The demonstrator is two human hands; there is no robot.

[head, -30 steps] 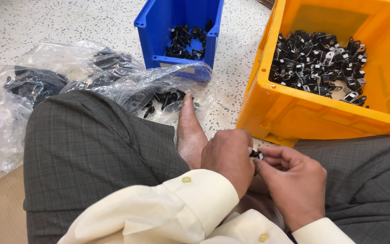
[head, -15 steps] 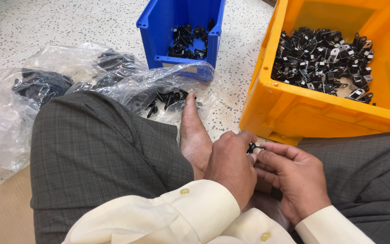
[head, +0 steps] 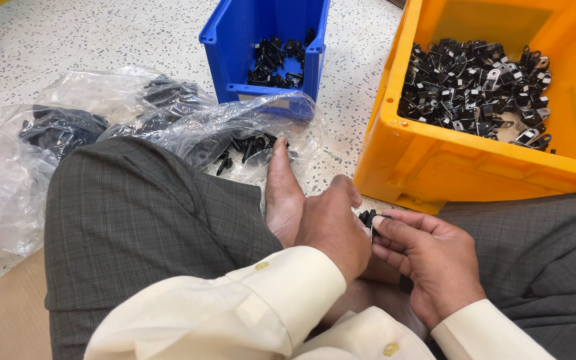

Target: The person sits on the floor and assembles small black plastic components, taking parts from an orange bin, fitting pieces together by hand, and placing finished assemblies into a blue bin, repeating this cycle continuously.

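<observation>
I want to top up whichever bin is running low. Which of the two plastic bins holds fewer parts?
The smaller blue plastic bin: only a thin scatter of small black parts covers its floor. The large orange plastic bin beside it holds a much bigger heap of black-and-metal pieces.

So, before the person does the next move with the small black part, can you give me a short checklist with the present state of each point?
1. Small black part held by both hands: ok, the left hand and right hand meet on it.
2. Part fully joined: cannot tell, the fingers cover most of it.
3. Orange bin close to the right hand: ok, it stands just beyond it, with many black and metal pieces inside.
4. Blue bin has stock: ok, a few black pieces lie at its bottom.
5. Clear plastic bags open for reaching in: cannot tell.
6. Bare foot away from loose parts: not ok, its toes rest against a bag.
</observation>
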